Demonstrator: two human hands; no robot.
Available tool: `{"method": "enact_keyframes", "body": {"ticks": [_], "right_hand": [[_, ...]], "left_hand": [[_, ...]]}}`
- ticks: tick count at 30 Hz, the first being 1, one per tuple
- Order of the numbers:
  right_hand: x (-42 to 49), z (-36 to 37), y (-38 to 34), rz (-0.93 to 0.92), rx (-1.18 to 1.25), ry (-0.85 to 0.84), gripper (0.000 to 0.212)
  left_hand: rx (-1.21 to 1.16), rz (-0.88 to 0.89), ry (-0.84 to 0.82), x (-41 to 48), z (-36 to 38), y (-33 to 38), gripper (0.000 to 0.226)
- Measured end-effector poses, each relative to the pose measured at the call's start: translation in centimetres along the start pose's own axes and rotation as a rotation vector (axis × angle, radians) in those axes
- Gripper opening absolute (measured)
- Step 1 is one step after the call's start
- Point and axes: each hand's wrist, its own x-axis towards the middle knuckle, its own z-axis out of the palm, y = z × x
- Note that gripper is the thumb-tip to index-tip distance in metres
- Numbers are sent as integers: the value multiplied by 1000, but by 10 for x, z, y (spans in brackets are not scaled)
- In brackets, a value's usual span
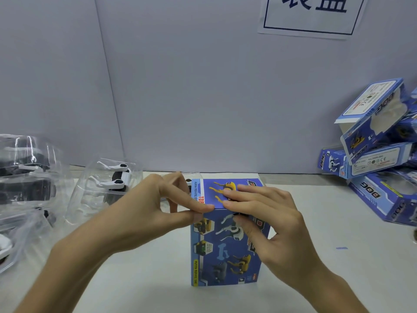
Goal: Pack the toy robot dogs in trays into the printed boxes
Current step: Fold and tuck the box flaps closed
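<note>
While the box (228, 251) stood upright on the table (146, 279), long axis vertical and printed front towards the person, both hands were at its top edge. The left hand (144, 213) was at the box's upper left corner, thumb and forefinger pinched together on the edge there. The right hand (270, 218) lay over the lid (216, 188) from the right, fingers straight and flat across it, thumb against the front face just below the fold. The lid sat level or nearly so; whether its tuck flap was fully home could not be told. Since the lid lay directly under the right fingers, that hand looked the better placed to press it shut, with the left steadying the corner.

The box was thin, glossy blue card with sharp folded edges and pictures of yellow and white dogs. Left of it, near the left hand, a clear moulded plastic tray (101, 188) held a white-and-black dog (117, 177) lying on its side. More trays (27, 172), shiny and crinkled with reflections, stood further left. Well to the right, a loose pile of boxes (372, 154) leaned against the wall, some tilted. A paper sign (311, 14) hung above.
</note>
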Motion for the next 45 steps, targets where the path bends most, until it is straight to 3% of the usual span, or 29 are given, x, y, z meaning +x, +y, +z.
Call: {"method": "enact_keyframes", "body": {"ticks": [4, 7, 14, 20, 29, 32, 36, 40, 43, 45], "right_hand": [[3, 2, 0, 29, 19, -5, 26], [3, 1, -1, 49, 48, 3, 25], [-4, 9, -5, 85, 72, 76, 20], [-10, 14, -9, 80, 3, 138, 27], [-10, 18, -6, 119, 118, 141, 23], [-8, 16, -7, 121, 112, 133, 22], [-7, 14, -7, 120, 131, 128, 22], [-9, 7, -8, 199, 346, 74, 25], [-12, -6, 1, 424, 749, 126, 37], [-11, -18, 15, 675, 847, 178, 45]], "left_hand": [[9, 49, 63, -2, 6, -5, 20], [-65, 126, 196, -5, 19, -10, 14], [-246, 189, 458, -16, 57, -18, 28], [-307, 241, 540, -16, 62, -19, 14], [-425, 197, 507, -9, 64, -26, 12], [-456, 143, 519, -10, 72, -29, 24], [-707, -89, 389, -10, 84, -29, 81], [-448, -144, 308, -11, 81, -31, 87], [-309, -30, 477, -16, 92, -19, 83], [-139, 110, 575, -19, 102, -16, 80]]}}
